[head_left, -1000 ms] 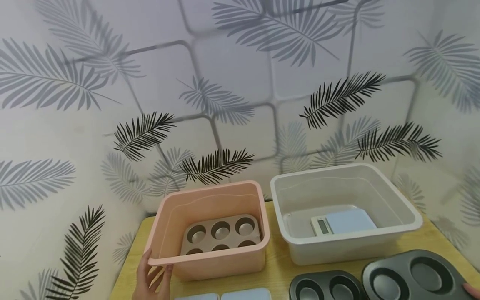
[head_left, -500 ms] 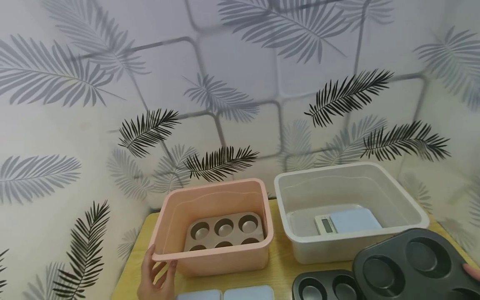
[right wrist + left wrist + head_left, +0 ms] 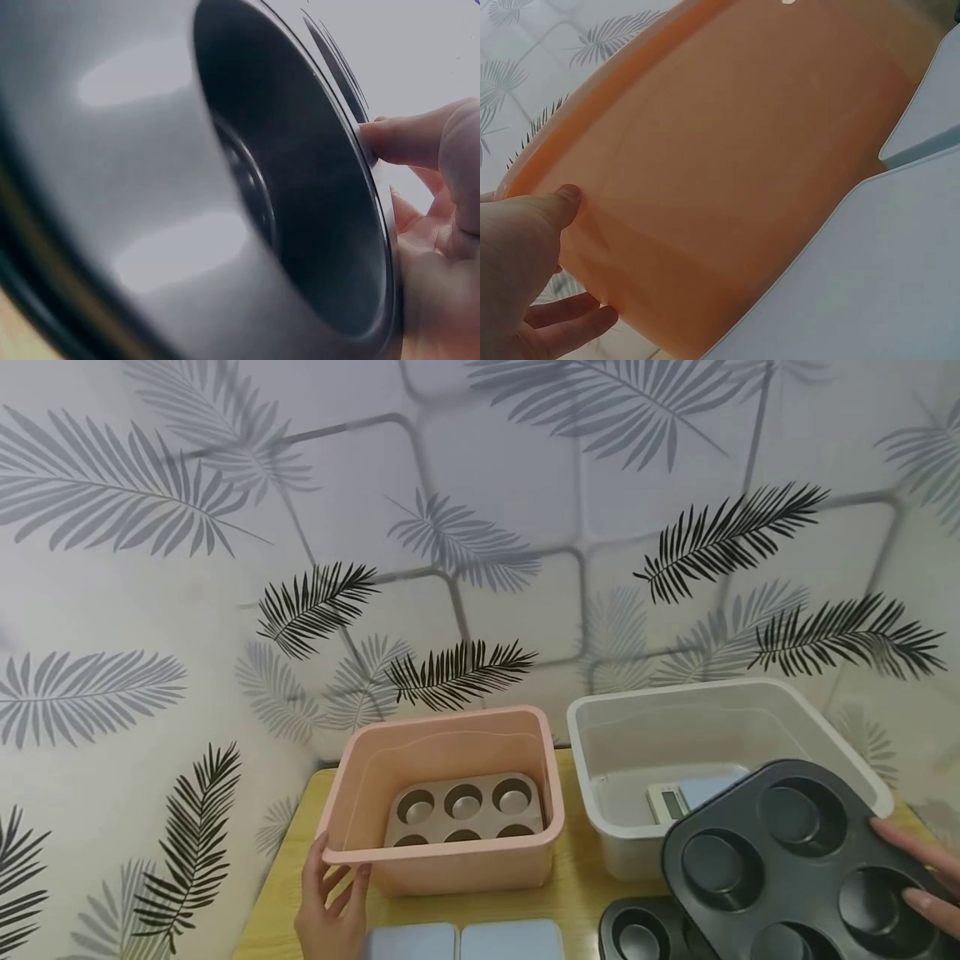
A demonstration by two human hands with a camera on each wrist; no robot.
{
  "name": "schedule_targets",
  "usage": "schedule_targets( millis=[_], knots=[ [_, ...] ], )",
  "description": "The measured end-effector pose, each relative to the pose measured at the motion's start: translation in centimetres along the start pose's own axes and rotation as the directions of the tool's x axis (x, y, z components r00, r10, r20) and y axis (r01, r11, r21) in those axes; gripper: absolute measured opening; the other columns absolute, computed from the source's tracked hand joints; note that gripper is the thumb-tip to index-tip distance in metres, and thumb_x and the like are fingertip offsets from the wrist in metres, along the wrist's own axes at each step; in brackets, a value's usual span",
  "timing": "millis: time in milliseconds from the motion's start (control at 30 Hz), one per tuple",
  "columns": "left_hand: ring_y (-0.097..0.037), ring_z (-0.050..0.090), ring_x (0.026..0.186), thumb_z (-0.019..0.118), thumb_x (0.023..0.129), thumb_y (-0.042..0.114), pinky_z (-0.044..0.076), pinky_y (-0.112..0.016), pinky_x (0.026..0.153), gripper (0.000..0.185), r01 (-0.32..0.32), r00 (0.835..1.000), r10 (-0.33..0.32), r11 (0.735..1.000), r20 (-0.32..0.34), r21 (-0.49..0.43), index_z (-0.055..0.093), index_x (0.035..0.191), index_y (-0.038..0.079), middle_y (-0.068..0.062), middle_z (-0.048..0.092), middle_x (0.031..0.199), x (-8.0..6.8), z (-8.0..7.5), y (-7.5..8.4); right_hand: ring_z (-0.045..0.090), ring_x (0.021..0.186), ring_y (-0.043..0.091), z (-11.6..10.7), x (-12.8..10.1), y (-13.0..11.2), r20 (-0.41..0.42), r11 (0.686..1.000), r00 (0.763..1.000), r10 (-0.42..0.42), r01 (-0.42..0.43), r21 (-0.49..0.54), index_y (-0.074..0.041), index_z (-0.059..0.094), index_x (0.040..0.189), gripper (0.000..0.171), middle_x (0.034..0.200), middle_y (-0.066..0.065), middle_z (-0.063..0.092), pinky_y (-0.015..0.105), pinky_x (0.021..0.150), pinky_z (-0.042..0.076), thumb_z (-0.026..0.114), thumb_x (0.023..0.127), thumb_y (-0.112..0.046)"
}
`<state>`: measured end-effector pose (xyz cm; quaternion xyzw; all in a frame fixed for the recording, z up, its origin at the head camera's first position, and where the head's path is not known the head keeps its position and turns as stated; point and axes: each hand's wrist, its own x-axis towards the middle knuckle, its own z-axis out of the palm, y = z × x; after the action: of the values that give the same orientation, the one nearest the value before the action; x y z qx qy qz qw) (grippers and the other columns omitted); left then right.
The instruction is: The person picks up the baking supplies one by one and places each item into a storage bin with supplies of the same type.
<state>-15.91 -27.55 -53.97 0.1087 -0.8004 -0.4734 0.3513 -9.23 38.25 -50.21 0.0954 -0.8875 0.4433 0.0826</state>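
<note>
My left hand (image 3: 330, 906) grips the front left corner of a pink plastic bin (image 3: 472, 867); in the left wrist view its thumb presses the bin wall below the rim. Inside that bin lies a bronze muffin pan (image 3: 438, 828). My right hand (image 3: 933, 856) holds a large dark muffin pan (image 3: 772, 839) by its right edge, thumb on the upper face in the right wrist view. The pan is raised and tilted, overlapping the front of a white bin (image 3: 626, 852). In this bin sits a scale (image 3: 670, 802) with a small display, partly hidden by the pan.
A smaller dark muffin pan (image 3: 637, 935) lies on the yellow wooden table (image 3: 577, 893), partly under the raised pan in this view. Two light blue flat things (image 3: 510, 939) lie in front of the pink bin. A wall (image 3: 510, 610) with leaf patterns stands close behind.
The right hand has lifted the large dark muffin pan from beside the smaller one, up and left toward the white bin. The left hand stays on the pink bin; the view has shifted.
</note>
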Motion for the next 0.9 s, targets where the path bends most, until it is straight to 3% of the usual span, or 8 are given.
schedule_targets(
  millis=[67, 167, 233, 333, 500, 633, 767, 900],
  knots=[
    [0.017, 0.062, 0.096, 0.082, 0.088, 0.010, 0.053, -0.005, 0.072, 0.077, 0.001, 1.000, -0.001, 1.000, 0.001, 0.006, 0.047, 0.153, 0.032, -0.019, 0.066, 0.133, 0.0, -0.1, 0.1, 0.067, 0.080, -0.011, 0.0, 1.0, -2.4, -0.015, 0.998, 1.000, -0.007, 0.006, -0.068, -0.050, 0.029, 0.155, 0.092, 0.113, -0.047, 0.050, 0.023, 0.053, 0.055, 0.059, 0.095, 0.013],
    [0.018, 0.061, 0.095, 0.081, 0.087, 0.009, 0.053, -0.005, 0.071, 0.077, 0.003, 1.000, -0.003, 1.000, -0.003, 0.005, 0.047, 0.153, 0.031, -0.019, 0.067, 0.131, 0.0, -0.2, 0.2, 0.060, 0.093, -0.020, 0.5, 2.6, -4.7, -0.113, 0.989, 0.989, -0.093, 0.079, -0.122, -0.019, 0.043, 0.157, 0.078, 0.120, -0.043, 0.050, 0.015, 0.058, 0.054, 0.066, 0.090, 0.014],
    [0.018, 0.061, 0.095, 0.081, 0.088, 0.009, 0.053, -0.005, 0.071, 0.077, 0.004, 1.000, -0.004, 1.000, -0.002, 0.002, 0.047, 0.153, 0.031, -0.018, 0.067, 0.131, -0.1, -0.2, 0.2, 0.059, 0.101, -0.019, 0.8, 3.8, -6.4, -0.135, 0.985, 0.978, -0.159, 0.148, -0.089, -0.007, 0.049, 0.152, 0.070, 0.124, -0.034, 0.055, 0.015, 0.061, 0.056, 0.066, 0.088, 0.017],
    [0.017, 0.062, 0.095, 0.081, 0.088, 0.011, 0.053, -0.004, 0.072, 0.076, 0.011, 1.000, -0.011, 1.000, 0.001, 0.005, 0.047, 0.153, 0.032, -0.017, 0.067, 0.131, -0.1, -0.2, 0.4, 0.061, 0.106, -0.014, 1.3, 5.6, -9.1, -0.148, 0.974, 0.963, -0.225, 0.217, -0.069, -0.001, 0.053, 0.147, 0.066, 0.129, -0.022, 0.060, 0.013, 0.065, 0.056, 0.067, 0.086, 0.020],
    [0.012, 0.064, 0.097, 0.081, 0.089, 0.012, 0.056, -0.010, 0.073, 0.076, 0.008, 0.999, -0.008, 1.000, 0.034, 0.001, 0.046, 0.153, 0.033, -0.014, 0.067, 0.132, 0.1, 0.2, 0.7, 0.050, 0.123, -0.021, 1.6, 8.0, -12.0, -0.068, 0.961, 0.962, -0.263, 0.255, -0.107, -0.011, 0.056, 0.148, 0.063, 0.144, -0.029, 0.052, 0.003, 0.080, 0.049, 0.070, 0.090, 0.009],
    [0.008, 0.064, 0.098, 0.080, 0.090, 0.014, 0.060, -0.016, 0.074, 0.076, 0.009, 0.999, -0.010, 1.000, 0.045, 0.030, 0.044, 0.154, 0.036, -0.013, 0.067, 0.132, 0.1, 0.3, 0.6, 0.043, 0.123, -0.026, 2.0, 9.6, -12.8, 0.042, 0.959, 0.973, -0.227, 0.231, -0.165, -0.025, 0.053, 0.150, 0.059, 0.145, -0.038, 0.044, 0.009, 0.078, 0.053, 0.071, 0.096, -0.009],
    [0.007, 0.064, 0.097, 0.080, 0.090, 0.012, 0.058, -0.012, 0.073, 0.076, 0.011, 0.999, -0.012, 0.999, 0.036, 0.033, 0.045, 0.153, 0.035, -0.014, 0.067, 0.133, 0.0, 0.1, 0.6, 0.037, 0.125, -0.027, 2.7, 11.4, -13.5, 0.126, 0.959, 0.970, -0.207, 0.226, -0.169, -0.032, 0.050, 0.151, 0.056, 0.147, -0.038, 0.042, 0.007, 0.084, 0.050, 0.068, 0.100, -0.019],
    [0.006, 0.065, 0.098, 0.079, 0.090, 0.010, 0.057, -0.012, 0.073, 0.076, 0.008, 0.999, -0.009, 1.000, 0.032, 0.023, 0.045, 0.153, 0.034, -0.014, 0.067, 0.133, 0.2, -0.1, 0.5, 0.042, 0.127, -0.022, 3.4, 13.0, -15.0, 0.161, 0.956, 0.955, -0.249, 0.269, -0.114, -0.031, 0.050, 0.152, 0.055, 0.150, -0.031, 0.046, 0.005, 0.089, 0.046, 0.066, 0.101, -0.018]
  ],
)
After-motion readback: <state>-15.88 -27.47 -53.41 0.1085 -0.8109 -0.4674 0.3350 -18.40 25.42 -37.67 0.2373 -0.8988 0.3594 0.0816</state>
